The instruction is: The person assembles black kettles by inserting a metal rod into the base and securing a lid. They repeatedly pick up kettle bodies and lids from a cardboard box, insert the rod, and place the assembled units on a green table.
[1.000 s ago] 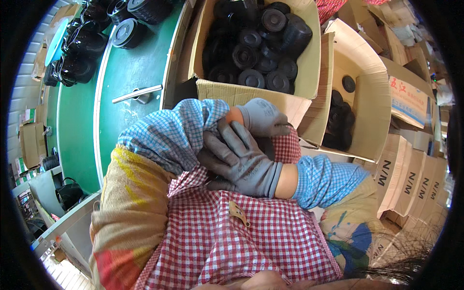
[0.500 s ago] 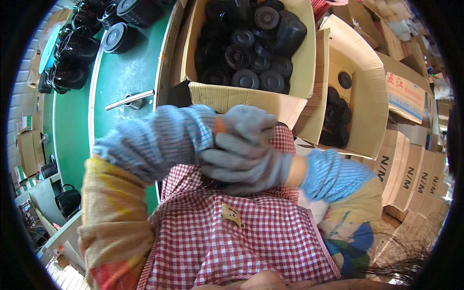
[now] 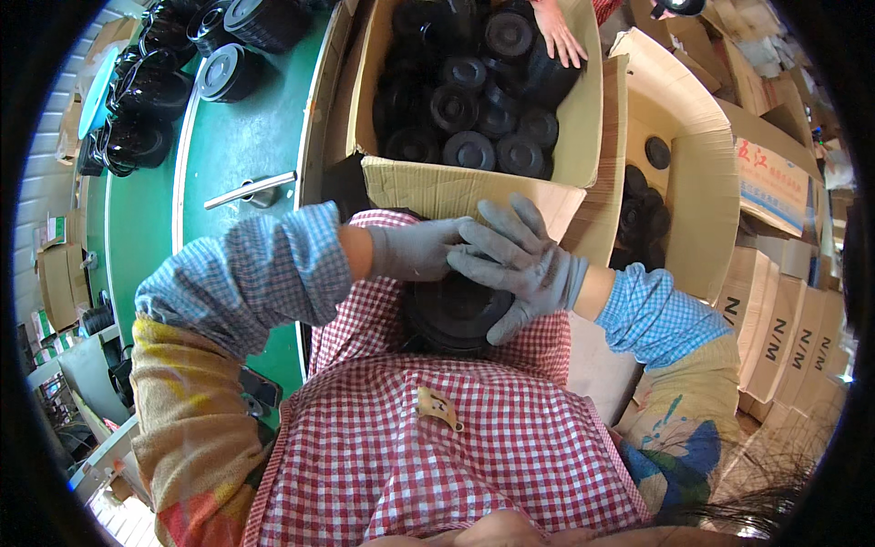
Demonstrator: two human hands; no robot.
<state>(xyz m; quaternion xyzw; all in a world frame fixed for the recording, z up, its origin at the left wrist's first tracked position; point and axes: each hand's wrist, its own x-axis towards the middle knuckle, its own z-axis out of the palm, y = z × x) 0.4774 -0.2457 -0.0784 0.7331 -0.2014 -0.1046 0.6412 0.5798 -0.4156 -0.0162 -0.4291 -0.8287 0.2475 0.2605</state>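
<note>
A round black lidded piece (image 3: 451,314) rests in my lap, on the red checked apron (image 3: 437,428). My left hand (image 3: 412,250), in a grey glove, lies above its far edge with fingers bent together; their tips are hidden under the right fingers. My right hand (image 3: 521,263), gloved the same, has its fingers spread over the left fingertips. Its thumb reaches down onto the black piece. Whatever the left fingers pinch, if anything, cannot be made out.
Ahead stands a cardboard box (image 3: 474,182) of round black parts; another person's bare hand (image 3: 558,35) reaches into it. A second box (image 3: 693,196) holds more at right. On the green table (image 3: 246,128) at left are a metal bar on a stand (image 3: 255,190) and black pots (image 3: 141,141).
My hands have gone from blurred and clasped together to partly apart, the right fingers spreading. The black piece in my lap has come into view. The other person's hand has appeared over the box.
</note>
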